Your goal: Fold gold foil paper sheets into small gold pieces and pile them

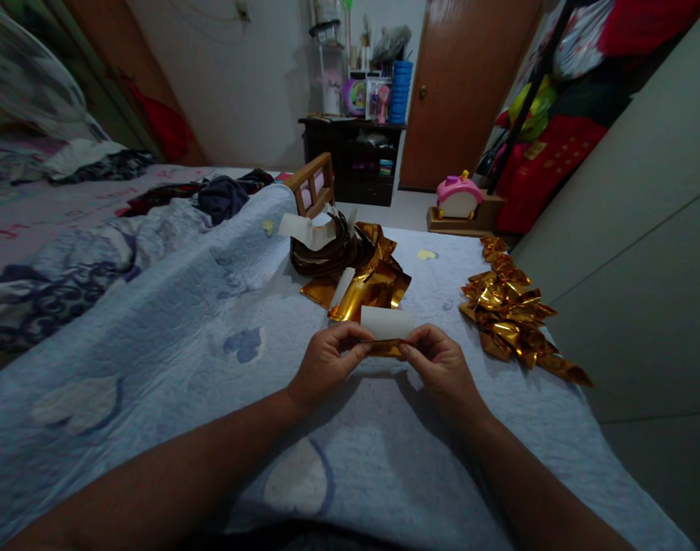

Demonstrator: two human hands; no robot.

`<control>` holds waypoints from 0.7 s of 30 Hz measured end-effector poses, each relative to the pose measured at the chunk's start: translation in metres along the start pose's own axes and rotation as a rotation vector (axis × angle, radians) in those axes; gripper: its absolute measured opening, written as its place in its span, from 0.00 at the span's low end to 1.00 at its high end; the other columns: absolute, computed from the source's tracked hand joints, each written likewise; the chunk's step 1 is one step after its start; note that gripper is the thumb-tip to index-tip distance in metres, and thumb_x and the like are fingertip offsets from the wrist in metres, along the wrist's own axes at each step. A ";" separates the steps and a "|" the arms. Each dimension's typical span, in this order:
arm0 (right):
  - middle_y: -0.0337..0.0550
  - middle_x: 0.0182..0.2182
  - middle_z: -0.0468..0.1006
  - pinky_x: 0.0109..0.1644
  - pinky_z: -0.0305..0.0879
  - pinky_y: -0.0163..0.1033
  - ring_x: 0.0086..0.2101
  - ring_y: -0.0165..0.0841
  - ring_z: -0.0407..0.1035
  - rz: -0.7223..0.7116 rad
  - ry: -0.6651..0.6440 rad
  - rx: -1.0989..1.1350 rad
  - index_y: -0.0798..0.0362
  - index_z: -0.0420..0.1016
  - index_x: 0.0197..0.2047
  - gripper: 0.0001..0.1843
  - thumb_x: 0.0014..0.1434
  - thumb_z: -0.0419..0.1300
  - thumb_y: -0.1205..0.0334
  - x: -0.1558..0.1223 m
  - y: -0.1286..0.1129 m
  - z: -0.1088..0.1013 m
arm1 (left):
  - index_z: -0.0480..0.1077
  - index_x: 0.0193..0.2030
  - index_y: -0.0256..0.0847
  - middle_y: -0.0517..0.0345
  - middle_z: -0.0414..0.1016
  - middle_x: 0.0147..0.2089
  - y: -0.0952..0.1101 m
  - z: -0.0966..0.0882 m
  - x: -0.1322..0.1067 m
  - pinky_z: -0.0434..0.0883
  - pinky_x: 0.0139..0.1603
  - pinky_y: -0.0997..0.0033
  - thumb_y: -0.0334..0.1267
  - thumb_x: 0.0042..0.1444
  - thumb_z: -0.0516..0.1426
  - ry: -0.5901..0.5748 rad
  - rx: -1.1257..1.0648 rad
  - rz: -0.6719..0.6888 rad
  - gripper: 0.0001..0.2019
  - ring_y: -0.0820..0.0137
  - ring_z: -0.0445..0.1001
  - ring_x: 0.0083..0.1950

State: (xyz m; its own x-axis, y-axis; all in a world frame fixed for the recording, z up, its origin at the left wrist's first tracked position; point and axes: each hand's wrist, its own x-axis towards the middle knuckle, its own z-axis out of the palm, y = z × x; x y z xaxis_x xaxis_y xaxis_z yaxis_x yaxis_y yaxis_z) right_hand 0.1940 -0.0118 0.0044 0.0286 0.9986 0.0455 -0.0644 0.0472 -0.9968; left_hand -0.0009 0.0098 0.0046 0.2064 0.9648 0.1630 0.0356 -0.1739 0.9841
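Observation:
Between my two hands is a sheet of gold foil paper (387, 323), its white side facing up and its near edge folded over to show gold. My left hand (333, 353) pinches the left end of that fold between thumb and fingers. The right end is pinched the same way by my right hand (438, 358). Just beyond lie loose gold foil sheets (378, 275), beside a curled stack of dark-edged paper (327, 249) with white sheets on top. Folded gold foil pieces (510, 314) are heaped to the right.
A blue quilt (212, 383) with heart patterns covers the bed surface. Its left side rises toward another bed with crumpled bedding (86, 260). Beyond the far edge stand a dark cabinet (350, 161) and a pink toy (460, 197). A pale panel (630, 252) borders the right side.

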 end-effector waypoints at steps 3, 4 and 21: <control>0.35 0.27 0.75 0.35 0.66 0.38 0.29 0.32 0.70 0.010 0.002 0.050 0.49 0.66 0.33 0.16 0.52 0.70 0.53 0.000 0.001 0.002 | 0.78 0.34 0.39 0.56 0.79 0.33 0.000 0.000 0.000 0.73 0.40 0.71 0.35 0.53 0.64 0.000 -0.018 -0.013 0.03 0.68 0.77 0.36; 0.35 0.28 0.76 0.35 0.67 0.38 0.30 0.32 0.71 0.016 0.005 0.076 0.48 0.65 0.36 0.18 0.52 0.70 0.53 0.000 0.001 0.003 | 0.78 0.34 0.39 0.57 0.79 0.33 -0.001 0.000 0.001 0.73 0.40 0.71 0.35 0.53 0.64 0.000 -0.028 -0.017 0.03 0.68 0.77 0.36; 0.40 0.29 0.76 0.28 0.68 0.37 0.27 0.31 0.70 0.064 -0.087 -0.007 0.52 0.78 0.42 0.18 0.58 0.66 0.47 -0.003 -0.006 0.000 | 0.77 0.33 0.38 0.58 0.77 0.30 -0.002 0.001 0.004 0.70 0.37 0.73 0.36 0.48 0.67 0.020 -0.113 -0.117 0.07 0.71 0.74 0.33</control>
State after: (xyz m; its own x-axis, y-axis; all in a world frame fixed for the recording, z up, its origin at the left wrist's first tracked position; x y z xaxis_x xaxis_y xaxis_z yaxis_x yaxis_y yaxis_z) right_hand 0.1941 -0.0150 0.0104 -0.0616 0.9980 -0.0131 -0.0558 -0.0166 -0.9983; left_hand 0.0007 0.0138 0.0029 0.1875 0.9811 0.0469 -0.0518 -0.0378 0.9979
